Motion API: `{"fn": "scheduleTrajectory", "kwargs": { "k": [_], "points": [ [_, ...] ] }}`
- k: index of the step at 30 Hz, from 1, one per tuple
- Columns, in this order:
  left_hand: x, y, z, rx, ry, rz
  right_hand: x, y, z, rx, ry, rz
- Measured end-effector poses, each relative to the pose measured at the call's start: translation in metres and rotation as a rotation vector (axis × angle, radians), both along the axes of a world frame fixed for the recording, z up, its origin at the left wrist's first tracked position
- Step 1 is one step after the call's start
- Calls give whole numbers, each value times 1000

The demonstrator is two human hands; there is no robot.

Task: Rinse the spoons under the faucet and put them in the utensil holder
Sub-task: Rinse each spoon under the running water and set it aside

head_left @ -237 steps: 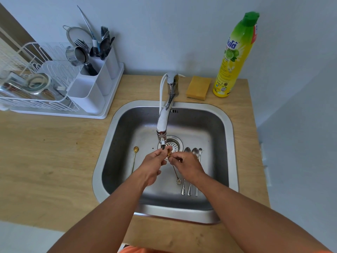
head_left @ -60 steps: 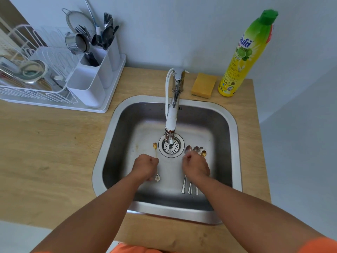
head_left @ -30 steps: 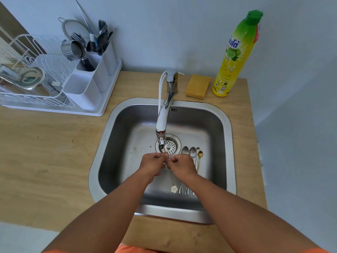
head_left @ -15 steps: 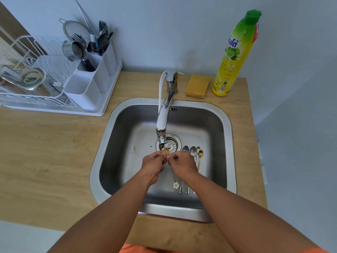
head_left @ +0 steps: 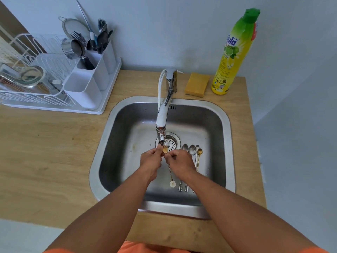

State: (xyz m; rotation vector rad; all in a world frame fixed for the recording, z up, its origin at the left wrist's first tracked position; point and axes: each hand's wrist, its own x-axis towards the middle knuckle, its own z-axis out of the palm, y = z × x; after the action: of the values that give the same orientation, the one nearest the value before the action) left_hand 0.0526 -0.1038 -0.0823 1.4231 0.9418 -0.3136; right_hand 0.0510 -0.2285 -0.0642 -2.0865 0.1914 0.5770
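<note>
A thin gold spoon with a white flower end (head_left: 170, 172) is held under the faucet (head_left: 162, 121) spout. My right hand (head_left: 180, 161) pinches its stem, and my left hand (head_left: 151, 158) pinches the bowl at the spout. Several more spoons (head_left: 191, 152) lie side by side on the floor of the steel sink (head_left: 226, 143), right of the drain; one of them is gold. The white utensil holder (head_left: 94, 70) stands at the back left, with cutlery in its rear compartments.
A white dish rack (head_left: 27, 84) with metal dishes adjoins the holder on the left. A yellow sponge (head_left: 197, 84) and a tall green and yellow dish soap bottle (head_left: 233, 52) stand behind the sink by the wall. Wooden countertop (head_left: 45, 152) surrounds the sink.
Two seconds ago my hands were low in the sink; my left took the flower-ended gold spoon from left of the drain. Both hands then lifted it under the spout, where they hold it.
</note>
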Motion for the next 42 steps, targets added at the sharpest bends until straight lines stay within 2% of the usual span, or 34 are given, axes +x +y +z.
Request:
{"fn": "scheduleTrajectory", "kwargs": {
  "k": [5, 9, 15, 18, 21, 24, 29, 32, 37, 42],
  "points": [
    [1, 10, 5, -297, -15, -64, 2, -9, -3, -14, -44, 50],
    [2, 8, 10, -428, -22, -18, 3, -11, -2, -41, -106, 82],
    [12, -2, 25, -360, 104, 112, -4, -5, -1, -132, -192, 159],
    [14, 0, 33, -267, 265, 81, -10, -1, -1, -146, -217, 163],
    [16, 4, 37, -273, 378, 51, -13, 1, -1, -135, -215, 143],
    [14, 3, 37, -344, 335, 59, -14, 1, -1, -87, -200, 109],
    [4, -4, 27, -392, 94, 104, -5, -2, 1, 24, -159, 44],
    [0, -6, 26, -366, 14, 74, 0, -6, 0, 61, -162, 37],
    [3, -7, 31, -239, -17, 43, -3, -5, -6, 95, -152, 66],
    [7, -5, 32, -191, 18, 70, -7, -3, -9, 217, -156, 39]
  ]
}}
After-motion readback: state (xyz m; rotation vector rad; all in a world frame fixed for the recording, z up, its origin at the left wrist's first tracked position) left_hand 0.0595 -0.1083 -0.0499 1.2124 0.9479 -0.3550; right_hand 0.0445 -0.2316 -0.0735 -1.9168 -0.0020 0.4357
